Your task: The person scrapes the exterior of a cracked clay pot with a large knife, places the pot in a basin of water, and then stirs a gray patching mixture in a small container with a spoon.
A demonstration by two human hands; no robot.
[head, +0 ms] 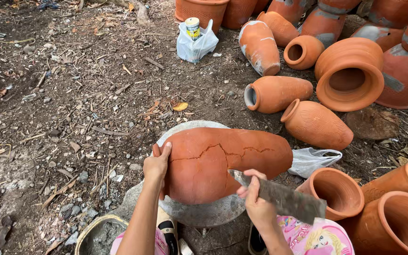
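Our left hand (157,165) lies spread on a cracked clay pot (223,163); our right hand's (256,200) fingers grip a flat blade (279,196). Hard scraping could widen the crack.

Left hand (157,165) steadying cracked clay pot (223,163), right hand (256,200) gripping flat metal blade (284,198) against it

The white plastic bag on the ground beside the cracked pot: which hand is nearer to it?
The right hand, holding a flat blade at the cracked pot, is nearer the white plastic bag. The left hand grips the pot's far end, away from the bag.
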